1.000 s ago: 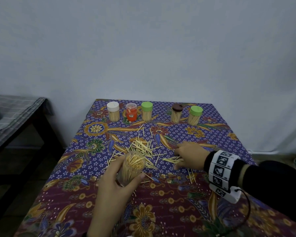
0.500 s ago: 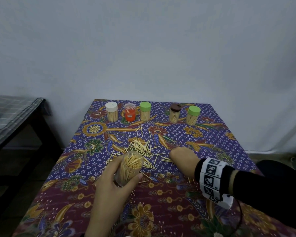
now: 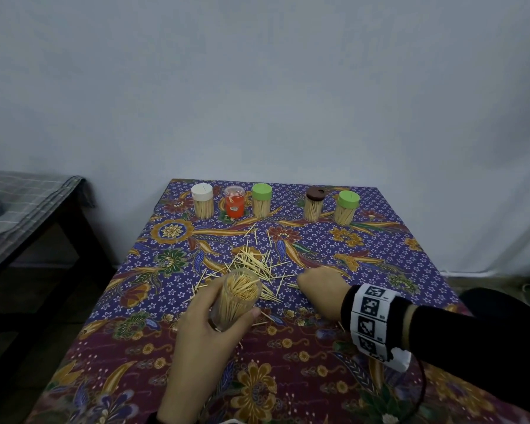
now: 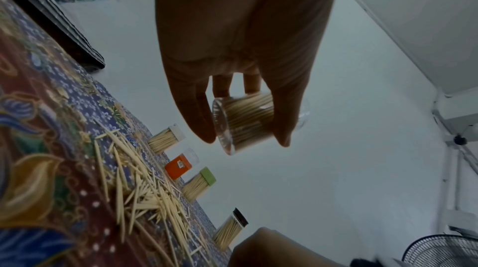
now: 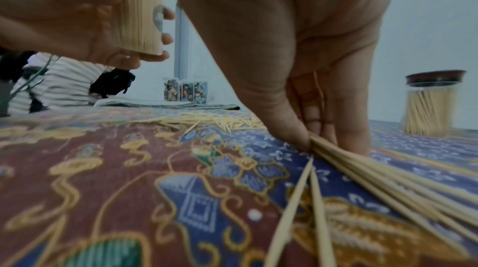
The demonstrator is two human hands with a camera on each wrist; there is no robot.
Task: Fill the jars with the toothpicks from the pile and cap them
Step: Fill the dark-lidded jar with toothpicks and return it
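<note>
I see L hand (image 3: pixel 208 319) wrapped round open jar (image 3: pixel 237 296), near-full, lifted off tabletop (image 3: pixel 380 240), tilted. R hand (image 5: pixel 305 67) down on cloth, thumb + fingers pinching toothpick bundle (image 5: pixel 375 173) just right of pile (image 3: pixel 254 264). Five capped jars (image 3: pixel 263 205) in back row.

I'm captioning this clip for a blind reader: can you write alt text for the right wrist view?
The right hand pinches a small bundle of toothpicks against a patterned tablecloth. Behind, the left hand holds an uncapped jar packed with toothpicks.
</note>
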